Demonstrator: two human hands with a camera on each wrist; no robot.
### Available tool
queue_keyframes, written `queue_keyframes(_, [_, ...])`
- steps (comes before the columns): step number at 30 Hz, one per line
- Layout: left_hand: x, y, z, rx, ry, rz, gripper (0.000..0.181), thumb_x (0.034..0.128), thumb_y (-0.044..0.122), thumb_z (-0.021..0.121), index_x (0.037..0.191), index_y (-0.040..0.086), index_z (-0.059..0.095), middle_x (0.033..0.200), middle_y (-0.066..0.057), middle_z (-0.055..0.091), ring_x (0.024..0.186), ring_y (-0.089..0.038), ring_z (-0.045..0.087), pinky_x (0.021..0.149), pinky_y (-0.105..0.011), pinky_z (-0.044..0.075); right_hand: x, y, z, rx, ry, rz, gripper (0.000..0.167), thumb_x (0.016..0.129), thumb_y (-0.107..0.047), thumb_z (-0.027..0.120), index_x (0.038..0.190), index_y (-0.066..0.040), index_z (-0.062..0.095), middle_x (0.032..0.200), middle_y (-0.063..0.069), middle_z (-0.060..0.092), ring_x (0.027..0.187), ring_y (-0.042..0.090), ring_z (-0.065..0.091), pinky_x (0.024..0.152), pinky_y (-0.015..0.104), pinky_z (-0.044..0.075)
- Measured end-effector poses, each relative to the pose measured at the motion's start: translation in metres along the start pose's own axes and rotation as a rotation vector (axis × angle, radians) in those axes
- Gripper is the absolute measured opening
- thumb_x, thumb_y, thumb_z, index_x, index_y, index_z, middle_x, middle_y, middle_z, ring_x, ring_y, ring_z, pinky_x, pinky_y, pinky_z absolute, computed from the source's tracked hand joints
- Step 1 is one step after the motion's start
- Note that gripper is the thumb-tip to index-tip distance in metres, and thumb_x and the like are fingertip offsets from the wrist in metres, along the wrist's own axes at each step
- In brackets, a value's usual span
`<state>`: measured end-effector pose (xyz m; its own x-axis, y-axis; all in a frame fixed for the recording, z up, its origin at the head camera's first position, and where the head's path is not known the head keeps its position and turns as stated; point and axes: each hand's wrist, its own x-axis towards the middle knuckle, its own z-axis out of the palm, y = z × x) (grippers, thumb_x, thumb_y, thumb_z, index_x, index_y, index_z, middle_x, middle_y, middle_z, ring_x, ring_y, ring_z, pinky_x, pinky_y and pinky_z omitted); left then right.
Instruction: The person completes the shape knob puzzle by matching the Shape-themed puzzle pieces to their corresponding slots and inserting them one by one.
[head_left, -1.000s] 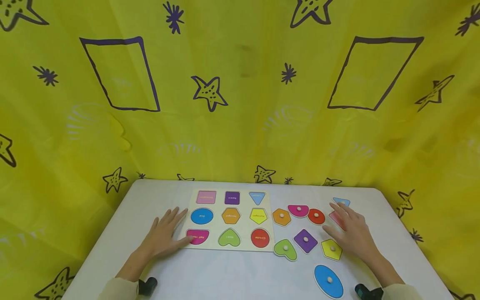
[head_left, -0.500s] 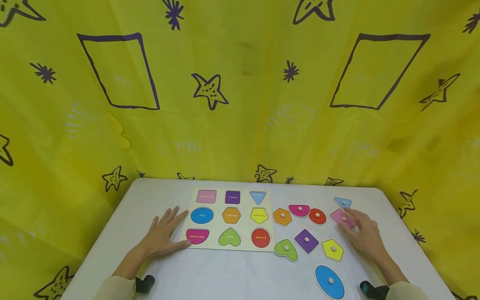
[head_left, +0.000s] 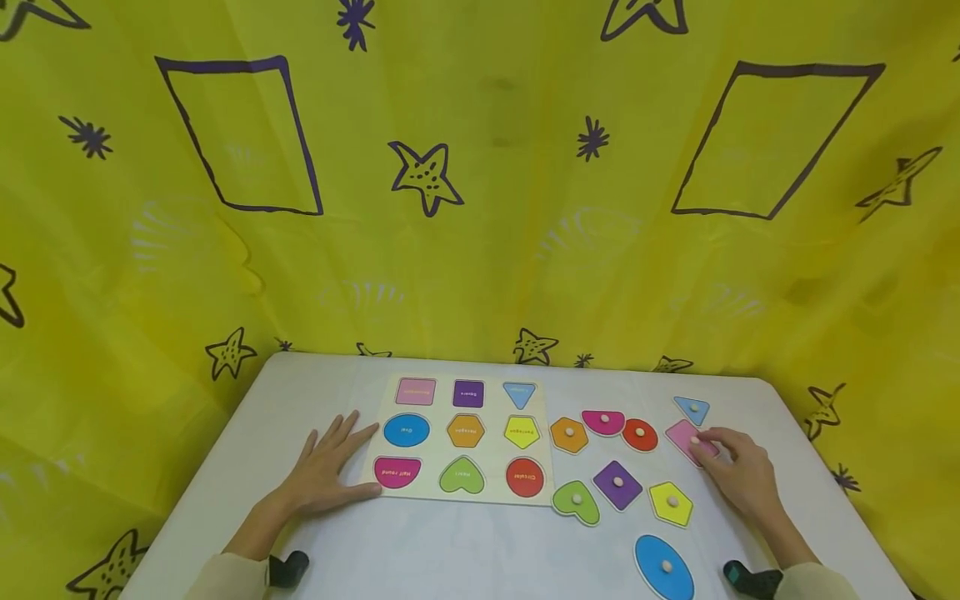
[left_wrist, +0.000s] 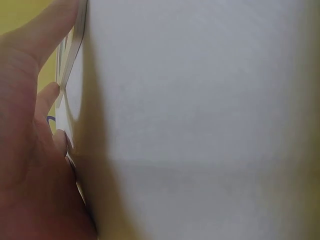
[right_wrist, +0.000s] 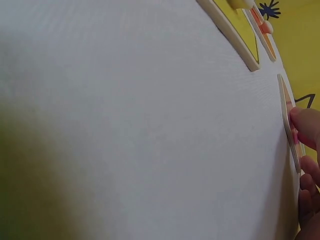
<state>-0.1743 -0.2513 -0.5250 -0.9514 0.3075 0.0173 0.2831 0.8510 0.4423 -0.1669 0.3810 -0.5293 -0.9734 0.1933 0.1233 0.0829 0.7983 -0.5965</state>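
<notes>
Pinching the pink piece point(head_left: 682, 436) by its knob point(head_left: 694, 440) with the right hand point(head_left: 742, 475) in a narrow grip, near the far right corner of the surface point(head_left: 465, 550). Touching the left edge of the board point(head_left: 494, 433) with the left hand point(head_left: 321, 475), spread wide.

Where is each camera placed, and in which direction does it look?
Head: worn on the head, facing forward and down at the table, puzzle board and yellow backdrop; left hand, right hand and sleeves show.
Left wrist: on that wrist, looking across the table; the left hand shows at left.
Right wrist: on that wrist, facing across the table; part of the right hand shows at right.
Shared by head and right wrist: yellow pentagon piece, right hand touching pink rectangle piece.
</notes>
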Motion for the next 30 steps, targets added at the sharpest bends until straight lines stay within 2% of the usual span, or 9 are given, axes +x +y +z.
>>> queue_keyframes(10, [0.0011, 0.0022, -0.004, 0.029, -0.005, -0.005, 0.099, 0.0768, 0.071, 0.073, 0.157, 0.02, 0.045, 0.166, -0.021, 0.027, 0.153, -0.049, 0.015, 0.117, -0.076, 0.003, 0.0002, 0.0002, 0.0, 0.018, 0.024, 0.037, 0.04, 0.102, -0.031, 0.066, 0.122, 0.004, 0.067, 0.138, 0.034, 0.05, 0.129, 0.057, 0.041, 0.101, 0.076, 0.037])
queue_keyframes(23, [0.0015, 0.0033, -0.0032, 0.026, 0.005, -0.016, 0.098, 0.0764, 0.071, 0.074, 0.157, 0.022, 0.045, 0.167, -0.019, 0.027, 0.153, -0.048, 0.015, 0.117, -0.075, 0.003, -0.0002, -0.0025, -0.0013, 0.016, 0.049, 0.009, 0.037, 0.102, -0.028, 0.066, 0.118, 0.005, 0.068, 0.136, 0.035, 0.051, 0.126, 0.056, 0.042, 0.099, 0.076, 0.038])
queue_keyframes(30, [0.0007, 0.0, 0.0009, 0.019, 0.011, -0.025, 0.098, 0.0763, 0.07, 0.075, 0.157, 0.023, 0.045, 0.167, -0.019, 0.028, 0.154, -0.048, 0.015, 0.117, -0.075, 0.002, 0.0025, -0.0004, 0.0061, 0.033, 0.078, 0.021, 0.037, 0.101, -0.027, 0.067, 0.117, 0.006, 0.069, 0.135, 0.034, 0.053, 0.127, 0.055, 0.044, 0.101, 0.075, 0.037])
